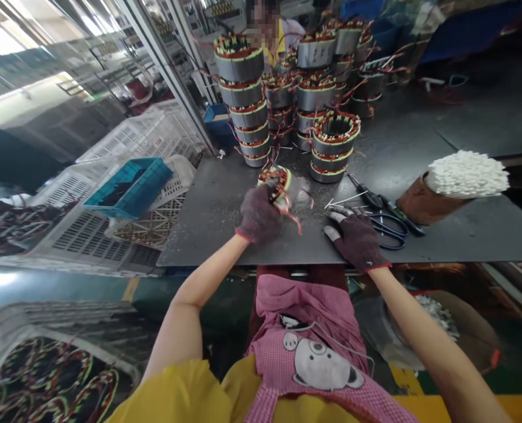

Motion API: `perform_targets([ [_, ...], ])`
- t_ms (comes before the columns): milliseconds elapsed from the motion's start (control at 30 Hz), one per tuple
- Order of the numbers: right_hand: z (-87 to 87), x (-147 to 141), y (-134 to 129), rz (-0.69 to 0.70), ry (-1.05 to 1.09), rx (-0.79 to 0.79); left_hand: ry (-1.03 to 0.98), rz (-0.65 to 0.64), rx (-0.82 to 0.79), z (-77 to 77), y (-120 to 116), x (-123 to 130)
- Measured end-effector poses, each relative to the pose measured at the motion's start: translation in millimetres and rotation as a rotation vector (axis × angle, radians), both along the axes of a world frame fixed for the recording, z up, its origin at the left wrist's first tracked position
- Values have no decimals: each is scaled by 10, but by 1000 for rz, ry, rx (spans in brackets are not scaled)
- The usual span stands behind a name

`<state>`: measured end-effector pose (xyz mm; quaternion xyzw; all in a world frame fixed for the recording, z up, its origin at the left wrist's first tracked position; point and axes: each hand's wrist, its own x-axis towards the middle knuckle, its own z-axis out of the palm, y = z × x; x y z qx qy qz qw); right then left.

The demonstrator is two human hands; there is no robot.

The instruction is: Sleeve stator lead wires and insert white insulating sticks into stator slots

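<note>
My left hand [260, 215], in a dark glove, is wrapped round the near left side of a small wound motor stator [291, 189] that lies tipped on the dark table. Red wires hang from its wound end. My right hand [357, 237], gloved with pale fingertips, rests palm down on the table with its fingers spread. Thin white sticks [347, 201] lie at its fingertips. Just right of it are scissors [393, 229] with dark blue handles. A short stack of stators [333, 150] stands beyond, between my hands.
Taller stator stacks [251, 117] stand at the back. A brown holder [431, 202] full of white sticks [468, 174] leans at the right, beside dark-handled tools [404, 216]. Left of the table [212, 235] are white crates and a teal bin [129, 188]. A person [278, 35] is behind the stacks.
</note>
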<state>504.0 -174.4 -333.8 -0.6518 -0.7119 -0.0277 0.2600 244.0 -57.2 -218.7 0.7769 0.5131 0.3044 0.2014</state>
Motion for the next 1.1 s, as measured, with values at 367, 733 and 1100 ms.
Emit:
perform_targets([
  [367, 285, 106, -142, -189, 138, 65, 288, -403, 327, -699, -808, 271],
  [733, 790, -651, -274, 165, -49, -275, -525, -203, -243, -455, -175, 17],
  [1100, 736, -595, -212, 90, 86, -309, -224, -503, 469, -15, -713, -206],
])
